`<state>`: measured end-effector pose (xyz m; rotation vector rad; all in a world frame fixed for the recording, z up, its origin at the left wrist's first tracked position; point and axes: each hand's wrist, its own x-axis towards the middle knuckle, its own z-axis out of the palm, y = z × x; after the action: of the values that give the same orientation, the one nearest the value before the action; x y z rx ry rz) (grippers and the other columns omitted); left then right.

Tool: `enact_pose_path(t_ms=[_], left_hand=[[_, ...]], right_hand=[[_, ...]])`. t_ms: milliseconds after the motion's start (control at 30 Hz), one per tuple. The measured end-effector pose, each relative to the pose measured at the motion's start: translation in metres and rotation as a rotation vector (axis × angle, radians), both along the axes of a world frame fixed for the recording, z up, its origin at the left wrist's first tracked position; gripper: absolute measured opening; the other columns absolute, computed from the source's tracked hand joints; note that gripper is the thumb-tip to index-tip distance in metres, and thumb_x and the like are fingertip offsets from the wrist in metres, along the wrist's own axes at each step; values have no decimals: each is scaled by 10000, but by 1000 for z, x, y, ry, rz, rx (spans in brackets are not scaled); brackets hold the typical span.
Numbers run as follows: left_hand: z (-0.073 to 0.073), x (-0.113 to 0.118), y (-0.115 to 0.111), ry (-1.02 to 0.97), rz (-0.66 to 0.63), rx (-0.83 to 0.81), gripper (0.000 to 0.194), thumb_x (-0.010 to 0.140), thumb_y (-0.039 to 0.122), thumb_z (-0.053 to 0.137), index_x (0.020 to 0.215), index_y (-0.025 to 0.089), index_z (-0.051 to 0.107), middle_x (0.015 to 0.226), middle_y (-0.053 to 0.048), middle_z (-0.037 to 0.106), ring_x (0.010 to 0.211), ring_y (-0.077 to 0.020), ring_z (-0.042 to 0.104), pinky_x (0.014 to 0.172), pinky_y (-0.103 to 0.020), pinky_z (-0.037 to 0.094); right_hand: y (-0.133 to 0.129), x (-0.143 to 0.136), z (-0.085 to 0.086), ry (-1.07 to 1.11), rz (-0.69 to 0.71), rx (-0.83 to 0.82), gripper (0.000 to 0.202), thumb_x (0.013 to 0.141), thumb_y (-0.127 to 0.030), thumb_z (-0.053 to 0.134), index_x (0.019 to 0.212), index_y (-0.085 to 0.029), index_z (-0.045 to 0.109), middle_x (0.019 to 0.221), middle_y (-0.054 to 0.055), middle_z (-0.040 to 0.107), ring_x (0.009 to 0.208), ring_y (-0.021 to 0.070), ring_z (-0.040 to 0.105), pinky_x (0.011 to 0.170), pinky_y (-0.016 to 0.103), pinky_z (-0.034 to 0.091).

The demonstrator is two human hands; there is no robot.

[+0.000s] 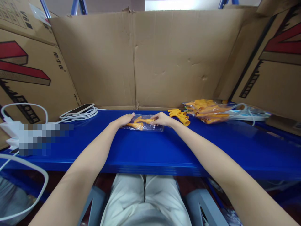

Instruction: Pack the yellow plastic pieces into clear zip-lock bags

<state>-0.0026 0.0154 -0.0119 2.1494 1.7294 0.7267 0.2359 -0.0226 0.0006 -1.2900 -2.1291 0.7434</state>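
Note:
A clear plastic bag (152, 127) lies on the blue tabletop (150, 150) between my hands. Inside it, or at its mouth, are small orange-yellow hand-shaped pieces (136, 125) with hollow round ends. My left hand (126, 119) grips the bag's left end, thumb toward the middle. The fingers of my right hand (161, 119) are pinched on another yellow hand-shaped piece (148, 121) over the bag's right part; its gripped end is covered by the fingers. Just right of my right hand lie loose yellow pieces (180, 116).
A larger clear bag full of yellow pieces (207, 111) lies to the right. At left are a phone (81, 109) on a coiled white cable (90, 114) and a white object (14, 131), partly blurred. Cardboard walls (164, 59) enclose the back and sides.

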Motion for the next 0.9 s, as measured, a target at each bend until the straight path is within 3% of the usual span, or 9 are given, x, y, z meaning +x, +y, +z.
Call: enact_pose_path(t_ms=[67, 233, 333, 500, 633, 767, 900], left_hand=[[1, 3, 0, -22, -35, -27, 560, 908, 513, 262, 1154, 191, 648, 1246, -67, 597, 1184, -222, 538, 959, -296, 397], [3, 10, 0, -93, -117, -33, 584, 927, 505, 208, 1199, 191, 619, 1304, -36, 555, 1252, -198, 473, 1002, -277, 366], [1, 12, 1, -122, -152, -24, 592, 933, 494, 195, 1213, 173, 606, 1313, -39, 547, 1253, -181, 472, 1034, -268, 335], [-1, 10, 2, -135, -167, -8, 642, 929, 509, 179, 1234, 120, 589, 1320, -90, 539, 1240, -194, 485, 1036, -273, 334], [2, 11, -1, -115, -179, -4, 657, 920, 517, 177, 1225, 117, 599, 1309, -88, 546, 1224, -210, 500, 1027, -283, 348], [5, 15, -5, 22, -164, 5, 657, 910, 524, 179, 1207, 136, 618, 1298, -71, 557, 1249, -225, 474, 1039, -286, 329], [3, 18, -5, 149, -142, 3, 655, 901, 541, 179, 1260, 162, 575, 1364, -62, 490, 1297, -231, 415, 1061, -308, 299]], right_hand=[[1, -3, -5, 40, 1, 16, 177, 706, -192, 670, 856, -118, 726, 706, 24, 685, 602, 105, 591, 585, 199, 451], [8, -14, -17, 60, -181, 165, 288, 700, -311, 711, 902, -107, 710, 813, 61, 705, 719, 145, 628, 647, 222, 467], [10, -21, -24, 114, -214, 166, 297, 710, -297, 705, 940, -109, 694, 891, 78, 706, 796, 155, 642, 705, 236, 481], [9, -25, -27, 258, -180, 51, 359, 722, -189, 683, 1066, -94, 641, 987, 106, 697, 877, 176, 658, 801, 291, 503], [9, -28, -26, 367, -164, -62, 332, 715, -94, 660, 1046, -86, 633, 1059, 126, 683, 981, 200, 649, 855, 301, 504], [11, -30, -26, 373, -155, -110, 298, 703, -57, 653, 999, -87, 652, 1072, 132, 682, 1047, 217, 627, 901, 316, 488], [11, -28, -25, 320, -15, -64, 379, 705, -16, 614, 1069, -113, 662, 1149, 103, 659, 1089, 197, 606, 963, 314, 445]])
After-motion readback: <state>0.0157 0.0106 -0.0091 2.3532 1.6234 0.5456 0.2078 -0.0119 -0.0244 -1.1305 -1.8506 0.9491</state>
